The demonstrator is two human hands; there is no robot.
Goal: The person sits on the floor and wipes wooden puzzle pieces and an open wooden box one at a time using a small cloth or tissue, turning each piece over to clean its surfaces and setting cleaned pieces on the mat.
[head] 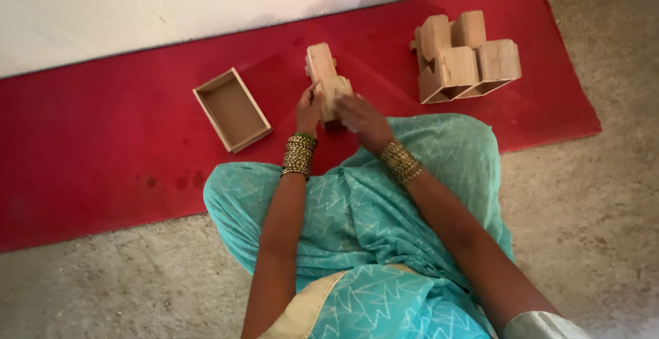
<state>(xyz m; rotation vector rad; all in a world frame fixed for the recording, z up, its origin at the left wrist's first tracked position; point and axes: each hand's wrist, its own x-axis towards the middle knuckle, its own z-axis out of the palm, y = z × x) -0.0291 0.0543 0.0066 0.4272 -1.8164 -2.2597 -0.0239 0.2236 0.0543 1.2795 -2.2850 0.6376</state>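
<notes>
I see both hands, left and right, fingers closed on one wooden block over the red mat; one open tray left, one box pile right.

a home-craft floor workplace is suggested: a red mat is spread on a rough concrete floor (against a pale wall), with unfinished wooden boxes stacked.

Mat on floor; wooden piece at centre between both hands; open box to its left; stacked boxes well apart, right.
</notes>
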